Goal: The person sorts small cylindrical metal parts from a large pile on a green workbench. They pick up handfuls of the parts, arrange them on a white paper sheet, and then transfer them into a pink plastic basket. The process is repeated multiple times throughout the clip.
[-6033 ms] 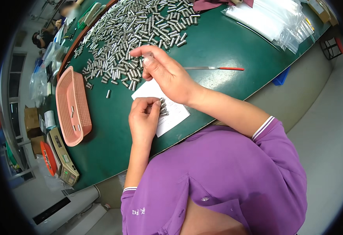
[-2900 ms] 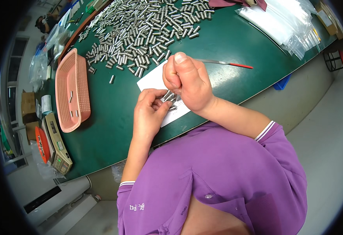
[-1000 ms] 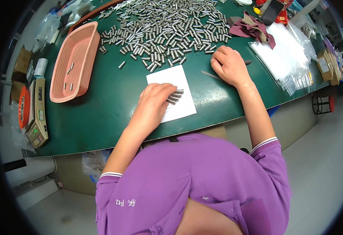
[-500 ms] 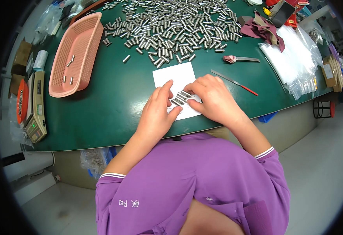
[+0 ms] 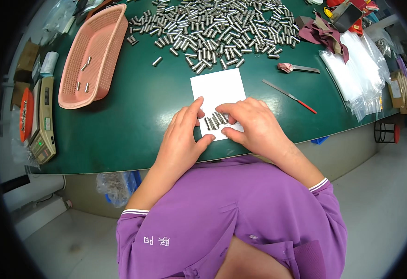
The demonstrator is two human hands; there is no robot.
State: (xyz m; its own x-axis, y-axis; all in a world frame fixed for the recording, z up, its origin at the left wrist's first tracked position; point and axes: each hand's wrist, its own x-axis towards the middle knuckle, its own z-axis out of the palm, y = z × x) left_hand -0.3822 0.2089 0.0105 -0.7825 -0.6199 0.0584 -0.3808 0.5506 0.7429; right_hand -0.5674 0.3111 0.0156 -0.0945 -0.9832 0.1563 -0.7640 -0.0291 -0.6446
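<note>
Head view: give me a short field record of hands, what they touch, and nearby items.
left hand: fingertips on white paper sheet, beside the row of metal pins
right hand: fingers against the same pins
pin pile: loose, beyond the sheet
pink basket: far left, a few pins inside
red-handled file: right of the sheet
surface: green table

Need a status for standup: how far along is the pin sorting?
Done: a few pins lie in the pink plastic basket. In hand: left hand and right hand line up a short row of metal pins on the white paper sheet. Left: the big loose pile.
</note>
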